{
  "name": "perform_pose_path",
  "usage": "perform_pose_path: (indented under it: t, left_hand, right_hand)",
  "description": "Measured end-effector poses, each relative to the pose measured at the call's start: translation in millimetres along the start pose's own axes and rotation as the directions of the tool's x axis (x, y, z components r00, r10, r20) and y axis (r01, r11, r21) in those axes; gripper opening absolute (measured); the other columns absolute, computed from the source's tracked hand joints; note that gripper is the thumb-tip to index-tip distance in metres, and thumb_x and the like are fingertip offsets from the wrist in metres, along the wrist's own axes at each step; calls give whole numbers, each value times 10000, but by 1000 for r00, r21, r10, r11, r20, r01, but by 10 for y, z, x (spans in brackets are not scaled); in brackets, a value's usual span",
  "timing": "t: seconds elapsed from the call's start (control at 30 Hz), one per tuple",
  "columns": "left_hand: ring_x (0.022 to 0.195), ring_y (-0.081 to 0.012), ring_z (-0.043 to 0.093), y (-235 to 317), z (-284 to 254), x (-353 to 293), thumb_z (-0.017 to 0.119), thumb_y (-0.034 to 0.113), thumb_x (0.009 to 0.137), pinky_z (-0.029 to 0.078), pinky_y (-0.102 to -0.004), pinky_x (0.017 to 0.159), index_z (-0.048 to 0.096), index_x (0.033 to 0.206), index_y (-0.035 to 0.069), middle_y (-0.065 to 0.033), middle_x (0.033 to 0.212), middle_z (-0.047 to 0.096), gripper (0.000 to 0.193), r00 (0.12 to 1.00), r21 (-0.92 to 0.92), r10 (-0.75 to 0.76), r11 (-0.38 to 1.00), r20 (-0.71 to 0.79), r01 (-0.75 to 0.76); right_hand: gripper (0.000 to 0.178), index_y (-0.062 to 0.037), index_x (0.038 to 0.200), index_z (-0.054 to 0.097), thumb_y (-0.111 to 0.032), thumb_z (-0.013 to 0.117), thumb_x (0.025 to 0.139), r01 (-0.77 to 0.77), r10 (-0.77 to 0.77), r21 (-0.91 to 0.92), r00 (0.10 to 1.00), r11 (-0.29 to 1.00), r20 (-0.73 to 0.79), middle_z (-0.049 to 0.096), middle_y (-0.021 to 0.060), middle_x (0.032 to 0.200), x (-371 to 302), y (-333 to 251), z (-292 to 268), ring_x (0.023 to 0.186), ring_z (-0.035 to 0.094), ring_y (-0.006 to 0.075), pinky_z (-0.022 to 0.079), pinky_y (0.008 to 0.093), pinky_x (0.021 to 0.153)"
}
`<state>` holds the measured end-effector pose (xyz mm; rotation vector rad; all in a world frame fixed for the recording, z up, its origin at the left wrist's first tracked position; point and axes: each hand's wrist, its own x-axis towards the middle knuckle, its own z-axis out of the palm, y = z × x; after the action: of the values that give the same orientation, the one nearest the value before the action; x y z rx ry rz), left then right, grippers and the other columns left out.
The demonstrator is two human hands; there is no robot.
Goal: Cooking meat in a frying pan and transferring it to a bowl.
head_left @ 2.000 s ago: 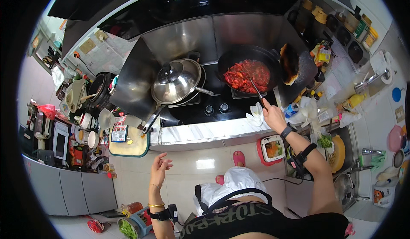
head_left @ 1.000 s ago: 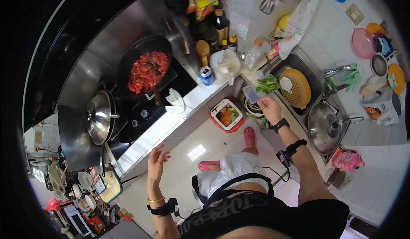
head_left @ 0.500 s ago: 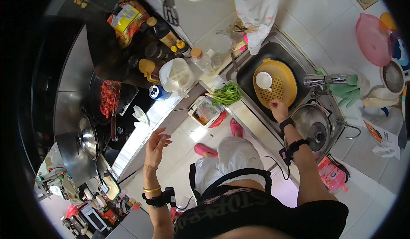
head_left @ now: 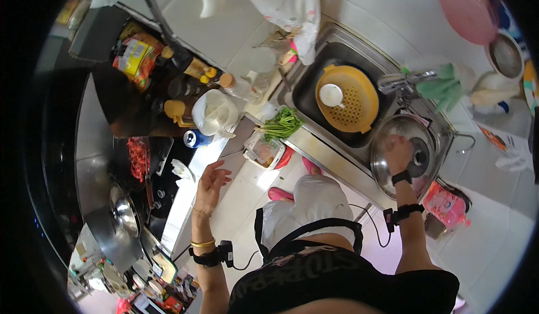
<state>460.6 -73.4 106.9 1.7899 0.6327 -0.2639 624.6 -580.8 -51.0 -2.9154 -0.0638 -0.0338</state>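
Note:
My right hand is over the round metal pan with a glass lid, beside the lid's dark knob. Motion smears its fingers, so whether they grip anything is unclear. My left hand hangs in the air near the counter edge, fingers loosely apart and nothing in it. In the sink lies a yellow colander with a small white cup inside. A bunch of leafy greens rests at the counter corner between my hands.
A pan of red meat and a shiny metal lid are on the left. A blue can, a white tub and bottles line the counter. The faucet and green gloves are behind the sink.
My right hand has moved from the colander's near edge rightward to the lidded pan. My left hand stays raised and loosely spread. The whole view has shifted somewhat.

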Motion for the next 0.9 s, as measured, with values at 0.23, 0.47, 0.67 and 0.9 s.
perform_pose_path:
  t: [0.23, 0.47, 0.67, 0.9]
  left_hand:
    - [853, -140, 603, 6, -75, 282, 506, 148, 970, 482, -283, 780, 492, 1271, 22, -80, 979, 638, 326, 997, 16, 51, 998, 52, -52]
    - [855, -139, 602, 120, -100, 498, 496, 110, 955, 465, -258, 756, 490, 1259, 30, -78, 990, 634, 315, 982, 76, 99, 991, 159, -112]
    - [849, -126, 596, 176, -94, 711, 494, 133, 965, 459, -254, 758, 494, 1243, 27, -64, 975, 631, 298, 967, 81, 119, 987, 224, -140]
    - [843, -119, 595, 280, -22, 726, 490, 135, 970, 454, -247, 764, 492, 1247, 24, -60, 980, 635, 299, 962, 71, 113, 988, 251, -134]
  right_hand:
    - [394, -99, 1197, 507, -349, 574, 900, -269, 257, -70, 955, 960, -150, 526, 235, 1059, -117, 883, 16, 932, 563, 419, 478, 484, 766]
    - [327, -10, 1055, 572, -285, 604, 880, 26, -15, 205, 999, 979, -51, 567, 221, 974, -187, 126, -410, 895, 567, 417, 477, 453, 771]
    - [333, -61, 1096, 579, -266, 634, 839, -13, -4, 357, 999, 934, 48, 554, 187, 966, -421, -882, -459, 853, 579, 408, 491, 456, 737]
    - [308, -69, 1112, 582, -224, 601, 847, -240, 239, 40, 971, 970, 30, 540, 247, 982, -582, -301, -850, 847, 576, 437, 490, 482, 722]
